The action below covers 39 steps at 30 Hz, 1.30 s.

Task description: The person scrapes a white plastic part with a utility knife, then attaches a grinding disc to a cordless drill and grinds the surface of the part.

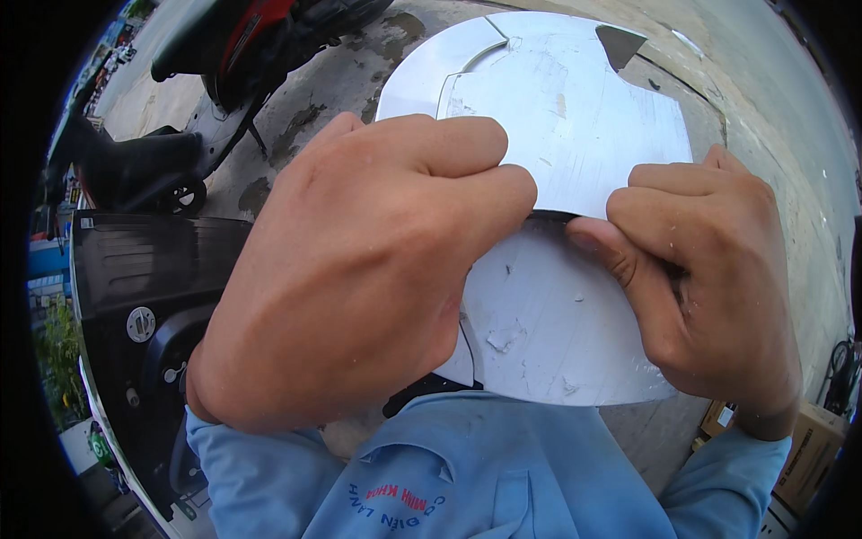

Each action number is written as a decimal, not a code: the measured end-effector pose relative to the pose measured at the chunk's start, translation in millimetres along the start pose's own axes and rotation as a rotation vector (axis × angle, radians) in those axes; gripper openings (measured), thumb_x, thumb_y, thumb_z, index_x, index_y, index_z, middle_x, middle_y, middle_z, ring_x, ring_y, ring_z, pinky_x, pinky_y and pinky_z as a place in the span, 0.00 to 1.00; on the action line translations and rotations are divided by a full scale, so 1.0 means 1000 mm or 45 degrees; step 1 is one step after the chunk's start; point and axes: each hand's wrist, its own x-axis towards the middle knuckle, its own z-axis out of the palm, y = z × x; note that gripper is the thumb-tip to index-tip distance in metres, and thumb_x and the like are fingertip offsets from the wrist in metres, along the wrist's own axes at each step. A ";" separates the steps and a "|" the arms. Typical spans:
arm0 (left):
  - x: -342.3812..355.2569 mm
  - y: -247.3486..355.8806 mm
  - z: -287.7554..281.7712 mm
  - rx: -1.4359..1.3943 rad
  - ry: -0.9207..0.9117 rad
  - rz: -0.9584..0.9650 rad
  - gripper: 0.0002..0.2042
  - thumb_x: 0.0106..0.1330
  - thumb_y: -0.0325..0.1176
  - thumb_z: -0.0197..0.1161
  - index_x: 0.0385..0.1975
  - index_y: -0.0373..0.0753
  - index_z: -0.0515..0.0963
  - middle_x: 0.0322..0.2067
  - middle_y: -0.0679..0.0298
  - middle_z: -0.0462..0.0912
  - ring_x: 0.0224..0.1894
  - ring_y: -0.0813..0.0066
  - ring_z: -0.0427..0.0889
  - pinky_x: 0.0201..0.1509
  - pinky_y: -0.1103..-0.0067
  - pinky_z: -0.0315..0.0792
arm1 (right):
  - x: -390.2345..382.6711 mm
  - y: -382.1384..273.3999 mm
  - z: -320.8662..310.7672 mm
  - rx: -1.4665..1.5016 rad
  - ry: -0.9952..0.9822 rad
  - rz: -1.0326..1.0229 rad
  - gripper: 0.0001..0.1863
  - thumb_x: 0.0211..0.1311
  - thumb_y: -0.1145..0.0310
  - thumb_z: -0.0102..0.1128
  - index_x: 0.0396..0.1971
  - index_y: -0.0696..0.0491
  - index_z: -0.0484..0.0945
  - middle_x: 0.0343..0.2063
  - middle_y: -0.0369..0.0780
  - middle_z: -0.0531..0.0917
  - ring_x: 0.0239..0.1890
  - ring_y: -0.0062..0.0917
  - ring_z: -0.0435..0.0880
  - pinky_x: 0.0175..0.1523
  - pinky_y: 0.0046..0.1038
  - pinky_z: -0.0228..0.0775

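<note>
A white, rounded, scratched panel fills the middle, with a cut-out at its top right and a dark gap across it. Its lower white section curves below that gap. My left hand is closed, fingers curled over the upper section’s edge at left. My right hand is closed on the same edge at right, its thumb tip at the gap. The undersides of both hands are hidden.
A black and red scooter stands at upper left on stained concrete. A dark moulded panel with a white edge lies at left. Cardboard boxes and black coiled cable are at lower right.
</note>
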 end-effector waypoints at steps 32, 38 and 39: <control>-0.011 -0.018 -0.003 -0.085 0.098 -0.152 0.05 0.63 0.22 0.65 0.32 0.28 0.76 0.25 0.53 0.70 0.26 0.54 0.70 0.32 0.67 0.64 | 0.052 0.002 0.019 -0.056 0.127 -0.163 0.17 0.65 0.69 0.66 0.19 0.61 0.75 0.16 0.48 0.71 0.20 0.42 0.68 0.29 0.39 0.56; 0.015 -0.052 -0.002 0.102 0.256 0.003 0.03 0.63 0.22 0.64 0.32 0.29 0.78 0.25 0.53 0.71 0.26 0.56 0.71 0.31 0.68 0.63 | 0.067 0.020 0.030 -0.088 0.524 -0.246 0.16 0.67 0.70 0.65 0.19 0.61 0.78 0.15 0.47 0.72 0.18 0.36 0.69 0.31 0.40 0.59; 0.020 -0.060 0.004 0.131 0.321 0.054 0.03 0.63 0.21 0.64 0.33 0.29 0.78 0.25 0.53 0.71 0.26 0.55 0.70 0.31 0.68 0.63 | 0.070 0.023 0.032 -0.041 0.472 -0.191 0.16 0.67 0.70 0.65 0.19 0.61 0.78 0.15 0.47 0.73 0.18 0.37 0.69 0.31 0.41 0.59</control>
